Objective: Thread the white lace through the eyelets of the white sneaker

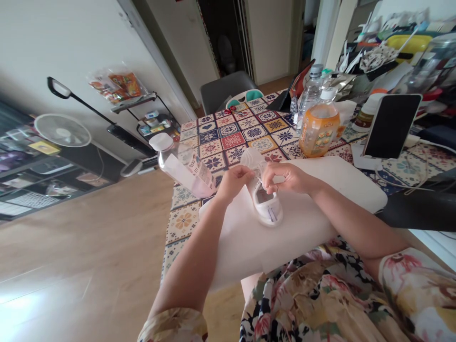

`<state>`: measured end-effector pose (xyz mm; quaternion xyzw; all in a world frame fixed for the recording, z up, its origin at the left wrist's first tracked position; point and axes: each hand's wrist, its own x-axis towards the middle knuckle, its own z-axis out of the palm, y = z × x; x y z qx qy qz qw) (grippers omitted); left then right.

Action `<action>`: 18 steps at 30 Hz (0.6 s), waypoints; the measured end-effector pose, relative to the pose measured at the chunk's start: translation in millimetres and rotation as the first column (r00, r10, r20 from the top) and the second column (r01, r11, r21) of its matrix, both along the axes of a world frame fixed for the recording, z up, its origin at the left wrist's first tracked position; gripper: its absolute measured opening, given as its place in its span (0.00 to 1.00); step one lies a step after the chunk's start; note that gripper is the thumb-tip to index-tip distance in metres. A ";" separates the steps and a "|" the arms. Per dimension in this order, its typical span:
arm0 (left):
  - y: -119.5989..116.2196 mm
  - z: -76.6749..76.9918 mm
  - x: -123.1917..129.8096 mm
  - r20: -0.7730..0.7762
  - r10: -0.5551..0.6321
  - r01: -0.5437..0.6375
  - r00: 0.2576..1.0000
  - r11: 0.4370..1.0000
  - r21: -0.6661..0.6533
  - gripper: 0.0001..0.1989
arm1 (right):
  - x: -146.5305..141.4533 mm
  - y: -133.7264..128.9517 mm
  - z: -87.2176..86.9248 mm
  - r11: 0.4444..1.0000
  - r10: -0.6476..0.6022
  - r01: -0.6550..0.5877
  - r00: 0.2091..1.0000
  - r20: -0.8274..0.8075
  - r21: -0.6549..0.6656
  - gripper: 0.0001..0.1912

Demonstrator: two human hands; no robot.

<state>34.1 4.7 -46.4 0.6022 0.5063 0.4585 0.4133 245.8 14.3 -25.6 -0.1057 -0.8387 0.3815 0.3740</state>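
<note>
- Shoe (267,207): white, on the white mat (299,237) at the table's (231,141) near edge, toe pointing away, heel toward the wearer.
- Judged light, soft above, firmer at the sole; neither fragile nor slippery. Best grip likely the heel or the collar's sides.
- Laces (260,180): thin, limp; probably want a fingertip pinch.
- Left hand (235,181): thumb and forefinger narrowed on a lace at the shoe's left.
- Right hand (288,178): fingertips pinched on a lace above the opening.
- Pink bottle (194,175), left of the mat: white cap on, pinkish low down; liquid or tint, couldn't tell.
- Orange bottle (319,127), beyond the mat: pale cap on; wrap hid the contents.
- Clear bottle (310,95), just behind: capped; contents unclear.
- Jar (366,114), near the phone (394,124): orange lid on, inside not visible.
</note>
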 end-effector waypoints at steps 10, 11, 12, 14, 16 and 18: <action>-12.5 19.1 -6.3 -0.243 -0.292 0.337 0.925 0.926 0.170 0.13 | -4.3 1.3 -5.6 0.964 -0.195 0.181 0.979 0.058 0.197 0.05; -12.6 19.3 -6.3 -0.256 -0.290 0.338 0.922 0.926 0.168 0.12 | -3.6 1.1 -4.9 0.971 -0.180 0.172 0.983 0.030 0.168 0.06; -12.5 19.1 -6.0 -0.264 -0.282 0.332 0.922 0.928 0.171 0.12 | -2.1 0.9 -3.6 0.983 -0.142 0.140 0.990 0.003 0.117 0.06; -12.1 18.0 -4.8 -0.268 -0.264 0.319 0.926 0.929 0.186 0.10 | 3.3 0.7 0.4 0.999 0.040 -0.041 0.998 -0.046 -0.023 0.10; -11.7 16.9 -3.3 -0.256 -0.256 0.309 0.932 0.931 0.195 0.10 | 10.6 1.2 5.1 0.928 0.337 -0.345 0.938 -0.082 -0.141 0.17; -11.8 16.1 -1.8 -0.236 -0.252 0.300 0.938 0.934 0.193 0.10 | 16.8 2.1 8.9 0.802 0.557 -0.559 0.827 -0.072 -0.211 0.25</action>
